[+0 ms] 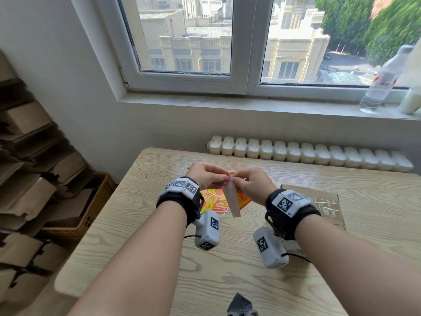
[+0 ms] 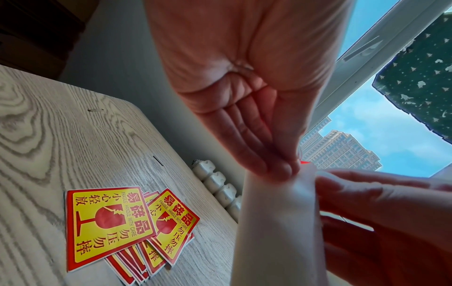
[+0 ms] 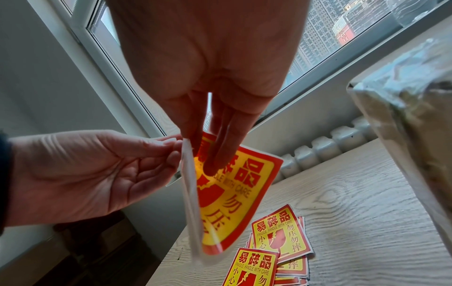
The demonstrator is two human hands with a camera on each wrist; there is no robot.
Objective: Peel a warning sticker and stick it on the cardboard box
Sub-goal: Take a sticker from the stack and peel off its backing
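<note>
Above the table both hands hold one red and yellow warning sticker (image 3: 234, 193) upright. My left hand (image 1: 224, 177) pinches the top edge of its white backing paper (image 1: 231, 200) between thumb and forefinger. My right hand (image 1: 235, 180) pinches the top of the printed sticker, its fingers lying on the printed face. In the right wrist view the backing paper (image 3: 192, 203) stands apart from the sticker at the top and joins it at the bottom. The cardboard box (image 1: 319, 201), flat and taped, lies on the table to the right of my right wrist.
A loose pile of the same stickers (image 1: 214, 202) lies on the wooden table (image 1: 159, 247) under the hands. A radiator (image 1: 307, 153) runs behind the table. Stacked cardboard (image 1: 27, 179) fills the left. A plastic bottle (image 1: 382, 80) stands on the windowsill.
</note>
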